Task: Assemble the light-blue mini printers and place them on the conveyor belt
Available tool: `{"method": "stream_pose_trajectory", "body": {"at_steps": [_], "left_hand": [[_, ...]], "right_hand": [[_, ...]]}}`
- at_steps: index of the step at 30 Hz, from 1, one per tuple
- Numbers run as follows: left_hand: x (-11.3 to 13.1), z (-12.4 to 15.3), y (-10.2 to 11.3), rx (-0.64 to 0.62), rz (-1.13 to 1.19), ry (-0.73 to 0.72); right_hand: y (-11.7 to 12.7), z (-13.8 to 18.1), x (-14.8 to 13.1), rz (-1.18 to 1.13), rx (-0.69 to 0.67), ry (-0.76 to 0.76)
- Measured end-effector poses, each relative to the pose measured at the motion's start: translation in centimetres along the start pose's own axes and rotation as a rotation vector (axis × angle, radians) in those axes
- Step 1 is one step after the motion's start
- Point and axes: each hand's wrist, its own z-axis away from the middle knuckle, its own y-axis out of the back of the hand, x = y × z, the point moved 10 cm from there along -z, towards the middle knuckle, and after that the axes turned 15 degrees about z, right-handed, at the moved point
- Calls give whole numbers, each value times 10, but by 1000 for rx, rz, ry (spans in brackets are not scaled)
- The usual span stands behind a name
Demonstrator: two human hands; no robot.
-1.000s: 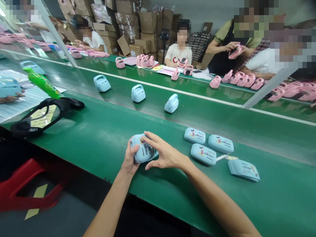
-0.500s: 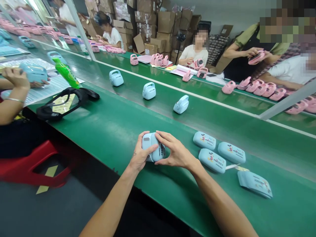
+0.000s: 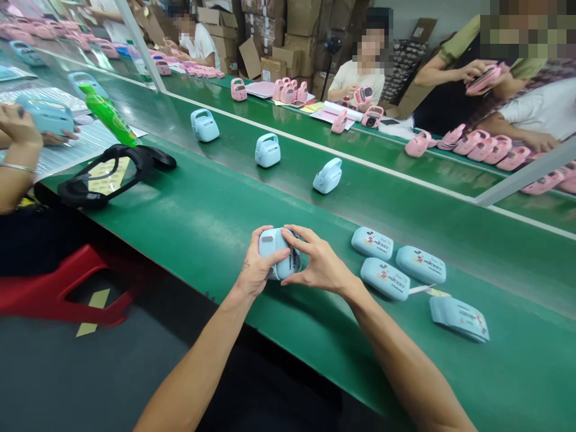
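Both my hands hold a light blue plastic case (image 3: 271,246) with dark "Mickey" lettering on one side, just above the green bench. My left hand (image 3: 255,267) grips its left end, thumb across the front. My right hand (image 3: 320,259) clasps the lettered end between thumb and fingers, partly hiding the print. Right of my hands lie Mickey-printed blue cover panels: one at the back (image 3: 372,243), one nearer me (image 3: 385,279) and one to the right (image 3: 420,265). Closer to the bench's front is a small stack of blue panels (image 3: 459,320).
Handled blue devices stand beyond my hands, left (image 3: 205,126), middle (image 3: 267,151) and right (image 3: 327,176). A black strap-like object (image 3: 96,180) and a green bottle (image 3: 108,114) lie at left, near a co-worker's hand (image 3: 20,126). A red stool (image 3: 67,288) stands below. Across the line, people handle pink devices.
The view has tilted slightly, so most things sit a little higher in the picture. My hands keep almost the same hold on the blue case.
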Motion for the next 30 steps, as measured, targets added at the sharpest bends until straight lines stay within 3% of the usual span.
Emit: {"method": "stream_pose_trajectory", "body": {"at_steps": [13, 18, 21, 23, 26, 30], "left_hand": [[-2, -5, 14, 38, 72, -27], [20, -5, 4, -171, 105, -162], [37, 1, -11, -306, 19, -215], [43, 4, -18, -341, -79, -210], [51, 9, -16, -280, -164, -230], [54, 12, -6, -149, -149, -260]], "right_hand": [[-24, -7, 10, -234, -52, -74], [-32, 0, 50, -636, 57, -412], [-51, 0, 49, -964, 22, -440], [-51, -1, 48, -1034, 78, -442], [-41, -1, 44, -1004, 160, -433], [-34, -1, 36, -948, 161, -438]]}}
